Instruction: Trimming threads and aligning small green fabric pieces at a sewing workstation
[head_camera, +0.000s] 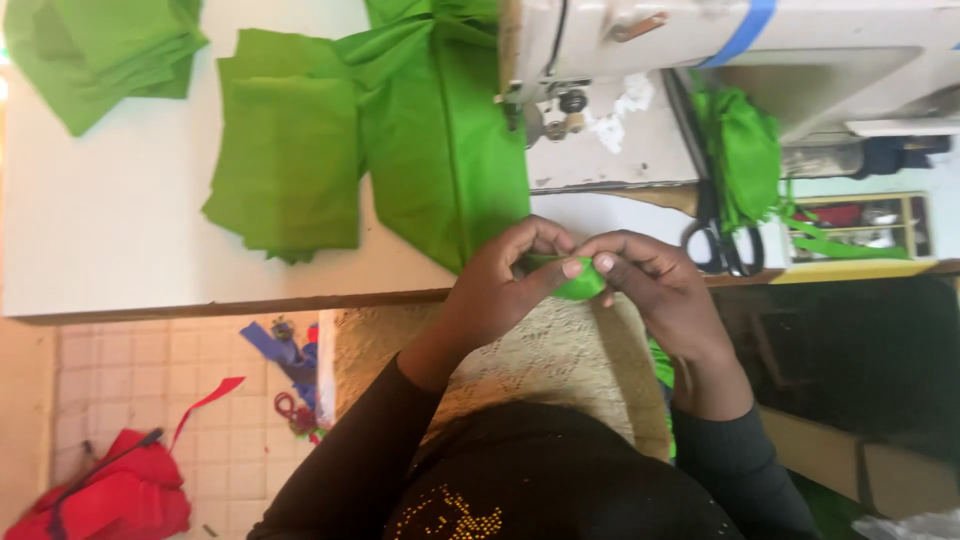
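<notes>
Both hands work at the near edge of the white surface (120, 220). The left hand (500, 285) and the right hand (655, 285) meet fingertip to fingertip and pinch a small folded piece of green fabric (578, 285) between them; each hand is closed on it, thumbs pressing on the fold. The piece sits just over the surface's near edge, above a cream lace cloth (540, 360) on the person's lap.

A larger green fabric panel (440, 150) lies on the surface just beyond the hands and runs up under the sewing machine (720, 50), which stands at the far edge. A stack of folded green fabric (285, 150) lies to the left, touching the panel. Another green pile (90, 50) occupies the far left corner. Black-handled scissors (720, 230) lie near the right hand, beside a bunched green bundle (745, 150).

On the tiled floor (130, 390) lie a red cloth (110, 495) and blue scraps (280, 350).
</notes>
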